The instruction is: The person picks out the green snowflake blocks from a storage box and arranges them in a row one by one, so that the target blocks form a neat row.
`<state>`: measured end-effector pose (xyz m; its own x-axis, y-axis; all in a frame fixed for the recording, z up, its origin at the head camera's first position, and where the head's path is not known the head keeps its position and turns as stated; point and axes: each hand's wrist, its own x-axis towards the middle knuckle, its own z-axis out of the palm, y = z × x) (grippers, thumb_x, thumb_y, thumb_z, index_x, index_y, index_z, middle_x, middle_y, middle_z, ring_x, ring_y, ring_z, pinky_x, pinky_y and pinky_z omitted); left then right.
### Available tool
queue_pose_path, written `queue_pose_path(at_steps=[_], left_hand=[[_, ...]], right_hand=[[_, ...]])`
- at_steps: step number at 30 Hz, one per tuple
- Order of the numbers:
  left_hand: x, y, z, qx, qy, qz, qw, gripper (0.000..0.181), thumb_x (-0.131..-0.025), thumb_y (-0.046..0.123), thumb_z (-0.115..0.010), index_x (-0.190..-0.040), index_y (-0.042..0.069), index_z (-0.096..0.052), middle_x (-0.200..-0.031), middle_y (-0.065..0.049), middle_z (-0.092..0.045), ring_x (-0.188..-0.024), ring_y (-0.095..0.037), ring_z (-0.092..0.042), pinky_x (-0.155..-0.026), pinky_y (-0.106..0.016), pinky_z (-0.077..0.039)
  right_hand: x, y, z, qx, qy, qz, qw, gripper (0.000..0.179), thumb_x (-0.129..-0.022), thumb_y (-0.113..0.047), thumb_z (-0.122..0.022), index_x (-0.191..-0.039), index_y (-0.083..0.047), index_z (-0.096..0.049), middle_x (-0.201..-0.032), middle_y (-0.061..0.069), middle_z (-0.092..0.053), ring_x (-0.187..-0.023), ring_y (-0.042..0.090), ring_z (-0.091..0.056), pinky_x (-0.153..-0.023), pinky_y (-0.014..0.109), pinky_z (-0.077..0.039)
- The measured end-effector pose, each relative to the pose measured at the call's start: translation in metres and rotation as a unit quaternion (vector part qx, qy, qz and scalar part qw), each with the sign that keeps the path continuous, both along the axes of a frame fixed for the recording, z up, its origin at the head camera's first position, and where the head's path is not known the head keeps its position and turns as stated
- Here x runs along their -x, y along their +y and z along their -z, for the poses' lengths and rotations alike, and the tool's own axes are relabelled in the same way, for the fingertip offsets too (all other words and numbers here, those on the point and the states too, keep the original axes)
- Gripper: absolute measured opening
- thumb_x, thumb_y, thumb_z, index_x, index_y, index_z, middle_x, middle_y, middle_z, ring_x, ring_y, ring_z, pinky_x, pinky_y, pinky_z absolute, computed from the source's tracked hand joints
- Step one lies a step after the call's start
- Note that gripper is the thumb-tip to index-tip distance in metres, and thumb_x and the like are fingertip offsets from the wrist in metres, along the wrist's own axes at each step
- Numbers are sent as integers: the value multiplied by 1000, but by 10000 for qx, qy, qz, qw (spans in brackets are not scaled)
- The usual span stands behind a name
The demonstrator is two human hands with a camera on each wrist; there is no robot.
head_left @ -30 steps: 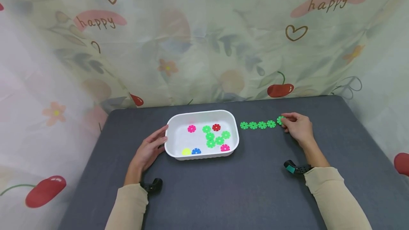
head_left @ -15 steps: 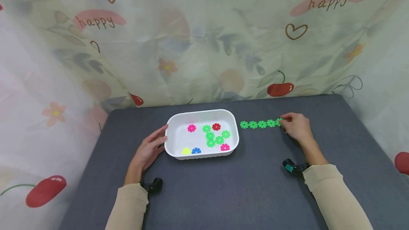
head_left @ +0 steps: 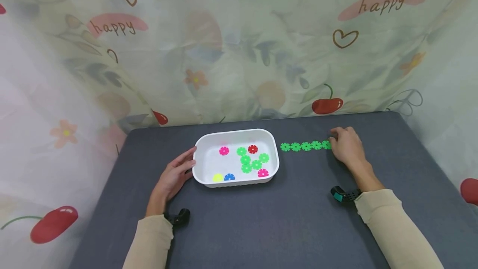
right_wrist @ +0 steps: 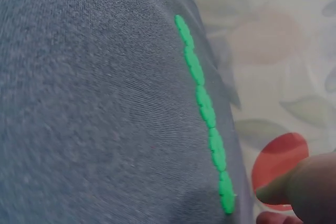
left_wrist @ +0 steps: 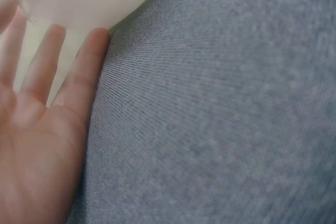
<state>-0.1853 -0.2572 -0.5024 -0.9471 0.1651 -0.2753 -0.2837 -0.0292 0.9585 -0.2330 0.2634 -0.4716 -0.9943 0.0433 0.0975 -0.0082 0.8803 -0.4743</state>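
Note:
My left hand (head_left: 172, 179) rests at the left end of a white plastic tray (head_left: 208, 159), its extended fingers touching the side; the left wrist view shows the fingertips (left_wrist: 97, 36) against the tray wall. A straight row of green notched flower discs (head_left: 306, 147) lies edge to edge on the dark cloth, right of the tray. Beside the row's right end, my right hand (head_left: 349, 149) is held with its fingers loosely bent. In the right wrist view its fingers (right_wrist: 315, 190) stand apart from the last green disc (right_wrist: 226, 195), with nothing seen between them.
Inside the tray lie several more green discs (head_left: 245, 159), pink discs (head_left: 224, 151), a red disc (head_left: 252, 149), a yellow disc (head_left: 218, 177) and a blue disc (head_left: 229, 177). A printed curtain (head_left: 239, 74) hangs behind the dark table (head_left: 254, 227).
My right hand brought a green disc left and down to the end of the row, then let it go and drew slightly right. The left hand and tray have stayed put.

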Motion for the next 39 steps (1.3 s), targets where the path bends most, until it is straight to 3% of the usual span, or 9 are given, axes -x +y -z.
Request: queue_pose_path(at_steps=[4, 11, 17, 22, 27, 39], left_hand=[[1, 0, -1, 23, -17, 30, 10000, 65, -102, 22, -63, -160, 18, -35, -169, -3, -29, -157, -22, -26, -126, -54, -27], [4, 1, -5, -19, -6, 37, 10000, 66, -101, 23, -65, -160, 19, -36, -169, -3, -30, -156, -22, -27, -126, -53, -27], [3, 0, -6, 41, -90, 57, 9999, 66, -102, 24, -64, -160, 20, -34, -170, -2, -28, -156, -21, -27, -125, -53, -27], [3, 0, -5, 35, -50, 73, 10000, 66, -102, 24, -63, -160, 19, -34, -170, -2, -28, -157, -22, -26, -126, -54, -27], [6, 2, -3, -38, -6, 146, 9999, 66, -101, 26, -64, -160, 20, -35, -169, -1, -29, -157, -21, -26, -126, -54, -27], [1, -1, 0, -3, -130, 54, 9999, 66, -102, 25, -63, -161, 20, -33, -170, 0, -27, -157, -20, -25, -126, -53, -27]], right_hand=[[-2, -1, -6, -92, -215, -3, 9997, 42, -105, -18, -51, -138, 8, -53, -134, 39, -44, -125, 58, -38, -101, 67, -35], [-1, -7, -21, -178, -538, -93, 9984, 67, -107, -40, -49, -157, 1, -29, -153, 40, -21, -136, 64, -22, -101, 75, -31], [1, -18, -27, -310, -715, -275, 9966, 83, -104, -57, -45, -162, -6, -16, -163, 37, -7, -149, 63, -3, -113, 81, -6], [2, -28, -30, -586, -834, -497, 9935, 91, -99, -73, -37, -165, -14, -12, -168, 32, 3, -151, 61, 8, -110, 85, 4], [0, -38, -33, -868, -807, -671, 9907, 93, -98, -76, -34, -165, -15, -12, -169, 28, 7, -152, 59, 12, -109, 85, 9], [3, -76, -41, -1366, -688, -1232, 9805, 91, -97, -77, -34, -165, -19, -16, -171, 23, 7, -155, 53, 14, -111, 83, 9]])
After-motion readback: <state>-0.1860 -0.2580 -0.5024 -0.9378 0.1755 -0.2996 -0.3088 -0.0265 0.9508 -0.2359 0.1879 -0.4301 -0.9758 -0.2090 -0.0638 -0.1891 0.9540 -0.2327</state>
